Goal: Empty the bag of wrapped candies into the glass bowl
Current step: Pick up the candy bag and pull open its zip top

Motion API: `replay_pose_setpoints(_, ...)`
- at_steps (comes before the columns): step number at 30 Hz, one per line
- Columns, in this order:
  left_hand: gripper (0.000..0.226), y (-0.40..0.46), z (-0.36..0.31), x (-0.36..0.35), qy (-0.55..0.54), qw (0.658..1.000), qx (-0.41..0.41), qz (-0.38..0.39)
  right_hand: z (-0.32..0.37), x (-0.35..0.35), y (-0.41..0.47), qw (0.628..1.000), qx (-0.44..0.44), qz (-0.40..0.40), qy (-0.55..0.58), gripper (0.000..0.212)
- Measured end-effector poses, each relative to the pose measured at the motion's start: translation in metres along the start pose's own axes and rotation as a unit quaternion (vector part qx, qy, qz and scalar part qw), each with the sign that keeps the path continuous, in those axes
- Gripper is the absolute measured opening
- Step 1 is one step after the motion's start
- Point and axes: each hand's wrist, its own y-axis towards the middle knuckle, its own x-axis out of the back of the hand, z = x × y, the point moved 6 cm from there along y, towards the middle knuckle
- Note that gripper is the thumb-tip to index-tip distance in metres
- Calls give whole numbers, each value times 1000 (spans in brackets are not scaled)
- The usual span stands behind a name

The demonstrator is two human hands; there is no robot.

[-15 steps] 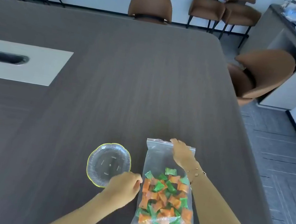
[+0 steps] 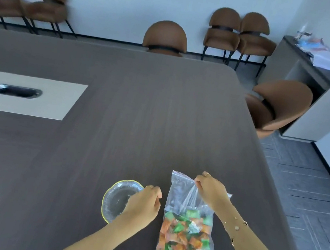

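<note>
A clear zip bag (image 2: 181, 194) lies on the dark table near its front edge, its lower half full of orange and green wrapped candies (image 2: 184, 244). My right hand (image 2: 210, 190) pinches the bag's top edge and lifts it slightly, so the plastic is creased there. To the left of the bag stands an empty glass bowl (image 2: 114, 199) with a yellow rim. My left hand (image 2: 142, 205) hovers over the bowl's right side, fingers curled loosely, holding nothing, just beside the bag's left edge.
The dark wood table (image 2: 140, 110) stretches far ahead, with a pale inset panel and cable slot (image 2: 16, 91) at left. Its right edge runs close past the bag. Brown chairs (image 2: 166, 38) stand at the far end and right side. A grey cabinet (image 2: 311, 68) carries papers.
My right hand has closed on the bag's top edge and raised it a little. My left hand has moved up over the bowl's right side. The camera has tilted up.
</note>
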Motion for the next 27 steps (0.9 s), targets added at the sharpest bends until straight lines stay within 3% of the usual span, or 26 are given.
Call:
replay_pose_setpoints(6, 25, -1, -61, 29, 35, 997, -65, 7, -6, 75, -48, 998, -31, -56, 19, 25)
replay_pose_setpoints(10, 26, -9, -95, 46, -23, 996, -91, -7, 4, 112, -78, 995, -7, -89, 37, 24)
replay_pose_setpoints(13, 35, -15, -110, 53, -8, 995, -96, -10, 25, 115, -93, 997, 20, -76, 15, 26)
replay_pose_setpoints(18, 48, -21, -92, 44, -91, 995, -24, 23, 60, 99, -110, 998, 36, -50, -7, 28)
replay_pose_setpoints(21, 31, -20, -76, 38, -179, 982, 42, 43, 72, 90, -115, 999, 32, -38, 5, 27)
replay_pose_setpoints(24, 22, -22, -67, 37, -253, 958, 121, 54, 76, 85, -117, 997, -4, -23, 74, 25)
replay_pose_setpoints(27, 25, -16, -64, 34, -260, 960, 86, 65, 74, 80, -117, 982, -59, -13, 180, 24)
